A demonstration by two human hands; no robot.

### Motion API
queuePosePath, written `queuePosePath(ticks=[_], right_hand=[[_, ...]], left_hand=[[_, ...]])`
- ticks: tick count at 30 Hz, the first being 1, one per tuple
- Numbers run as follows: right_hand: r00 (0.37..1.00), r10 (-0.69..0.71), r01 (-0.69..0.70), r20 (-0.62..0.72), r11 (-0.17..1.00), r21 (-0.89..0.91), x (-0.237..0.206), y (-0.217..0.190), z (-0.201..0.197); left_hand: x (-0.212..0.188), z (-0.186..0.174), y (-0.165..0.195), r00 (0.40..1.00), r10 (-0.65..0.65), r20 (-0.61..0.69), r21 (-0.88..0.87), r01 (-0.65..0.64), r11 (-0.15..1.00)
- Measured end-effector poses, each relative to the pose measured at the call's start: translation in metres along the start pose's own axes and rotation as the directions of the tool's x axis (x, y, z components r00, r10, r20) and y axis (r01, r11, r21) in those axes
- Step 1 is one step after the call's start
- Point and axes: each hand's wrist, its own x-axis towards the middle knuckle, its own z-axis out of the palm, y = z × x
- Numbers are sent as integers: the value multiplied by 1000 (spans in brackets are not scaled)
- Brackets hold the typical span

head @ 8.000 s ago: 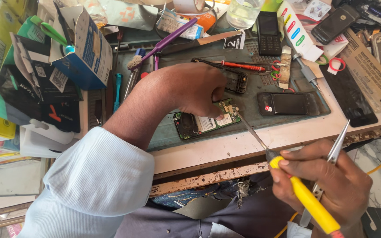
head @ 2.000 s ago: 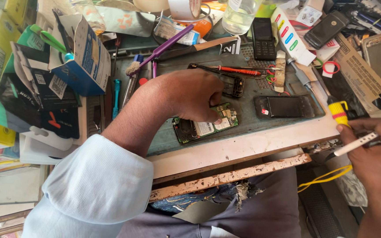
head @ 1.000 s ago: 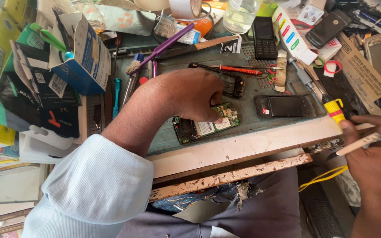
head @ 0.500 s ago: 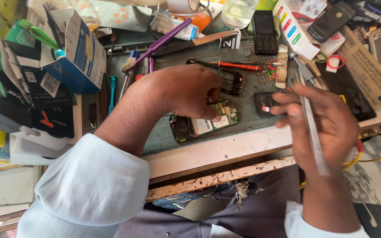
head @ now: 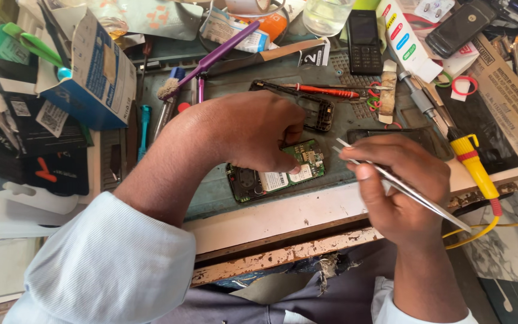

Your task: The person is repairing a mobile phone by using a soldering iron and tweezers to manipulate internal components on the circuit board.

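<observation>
Both my hands at the opened phone on the bench mat.

My left hand (head: 253,135) lies palm down, fingers curled and pressed on the top edge of the one opened phone (head: 277,174); my right hand (head: 400,186) pinches one pair of tweezers (head: 403,187), tips aimed at the board; the phone sits under my left fingers, just left of my right hand; one black keypad phone (head: 364,42) and one yellow-handled soldering iron (head: 472,165) lie apart.

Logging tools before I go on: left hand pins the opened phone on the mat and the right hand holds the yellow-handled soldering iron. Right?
Not quite. In the head view the right hand holds metal tweezers; the yellow-handled soldering iron lies on the bench. The left hand does pin the opened phone.
</observation>
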Motion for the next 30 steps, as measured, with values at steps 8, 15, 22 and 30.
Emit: queuePosePath(ticks=[8, 15, 22, 30], right_hand=[[998, 56, -52, 31, 992, -119, -1, -5, 6], [998, 28, -17, 58, 984, -178, 0, -6, 7], [999, 19, -7, 51, 976, -216, 0, -8, 9], [999, -35, 44, 38, 961, -272, -3, -11, 12]], left_hand=[[-1, -2, 4, 997, -68, 38, 12, 67, 998], [1, 2, 1, 999, -34, 20, 5, 34, 999], [2, 2, 1, 999, -35, 17, 12, 35, 999], [2, 2, 1, 999, -39, 30, 22, 38, 999]])
